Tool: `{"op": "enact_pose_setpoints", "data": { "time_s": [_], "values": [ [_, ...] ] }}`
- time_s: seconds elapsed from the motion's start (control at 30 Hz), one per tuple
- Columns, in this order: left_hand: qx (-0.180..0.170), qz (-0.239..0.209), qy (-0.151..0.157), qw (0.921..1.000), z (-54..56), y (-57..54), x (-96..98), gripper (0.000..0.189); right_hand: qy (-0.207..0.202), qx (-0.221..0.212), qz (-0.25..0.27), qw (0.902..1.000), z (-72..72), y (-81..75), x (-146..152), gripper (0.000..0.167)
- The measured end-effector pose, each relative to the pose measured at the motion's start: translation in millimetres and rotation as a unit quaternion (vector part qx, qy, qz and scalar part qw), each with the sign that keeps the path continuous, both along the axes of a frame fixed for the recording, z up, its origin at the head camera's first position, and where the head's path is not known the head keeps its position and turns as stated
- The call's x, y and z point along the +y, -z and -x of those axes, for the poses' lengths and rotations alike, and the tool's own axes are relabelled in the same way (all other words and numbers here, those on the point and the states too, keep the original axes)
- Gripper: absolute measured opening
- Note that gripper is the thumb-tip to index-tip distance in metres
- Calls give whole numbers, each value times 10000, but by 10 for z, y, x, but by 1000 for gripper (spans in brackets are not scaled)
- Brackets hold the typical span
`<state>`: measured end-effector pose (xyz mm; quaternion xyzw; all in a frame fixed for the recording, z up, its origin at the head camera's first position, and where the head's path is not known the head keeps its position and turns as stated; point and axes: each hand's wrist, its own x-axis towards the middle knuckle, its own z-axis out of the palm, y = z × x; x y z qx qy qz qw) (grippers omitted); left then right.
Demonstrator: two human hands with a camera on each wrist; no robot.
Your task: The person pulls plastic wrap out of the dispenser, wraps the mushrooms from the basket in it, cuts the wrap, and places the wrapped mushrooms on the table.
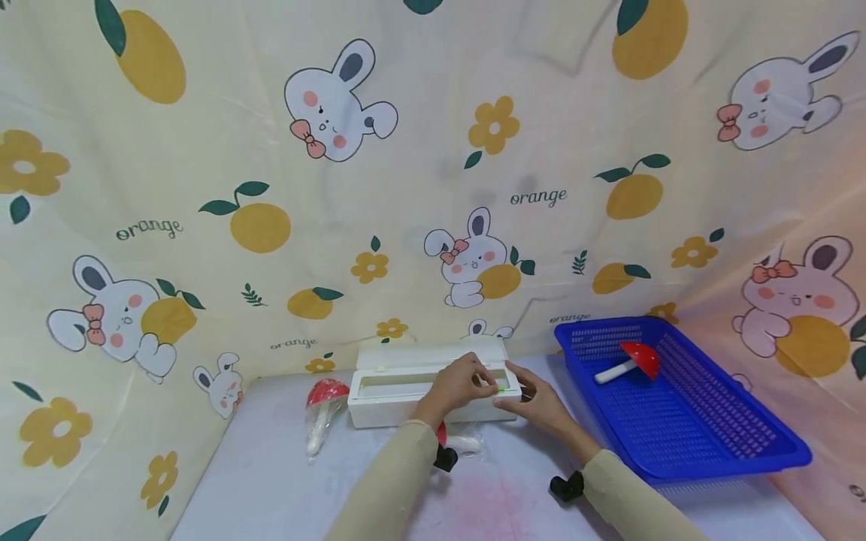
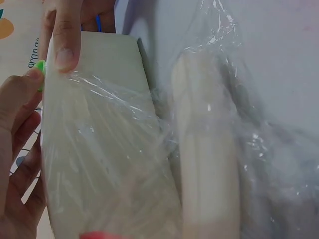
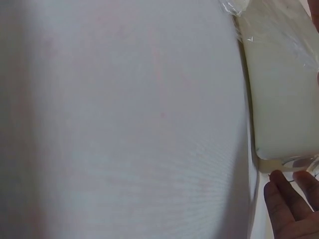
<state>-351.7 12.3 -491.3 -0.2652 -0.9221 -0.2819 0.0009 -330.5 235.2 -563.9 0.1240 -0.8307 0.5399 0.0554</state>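
A long white box (image 1: 389,415) stands at the back of the table with its lid (image 1: 433,352) raised. My left hand (image 1: 455,387) reaches over its front edge and pinches a small green tab (image 2: 41,66) near the right end. My right hand (image 1: 541,406) grips that end, thumb on the front face and fingers around the side. Clear plastic film (image 2: 119,129) lies across the box front. Just before the box is a film-wrapped toy mushroom (image 1: 465,443), its white stem showing and its red cap partly hidden by my left sleeve.
Another wrapped red-capped mushroom (image 1: 325,406) lies left of the box. To the right stands a blue plastic basket (image 1: 690,424) holding a third mushroom (image 1: 639,361). A patterned cloth (image 1: 406,180) hangs behind the white table (image 1: 257,466).
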Motion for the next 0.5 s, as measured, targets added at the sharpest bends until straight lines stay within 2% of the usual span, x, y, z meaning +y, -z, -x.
{"op": "enact_pose_setpoints", "data": {
  "time_s": [0.3,0.5],
  "values": [
    [148,337,79,9993,-28,-78,-44,11,3,-17,0,10000,-2,-3,10,93],
    [184,483,121,9986,-7,-103,-44,9,31,-26,2,10000,-3,-18,21,92]
  ]
}}
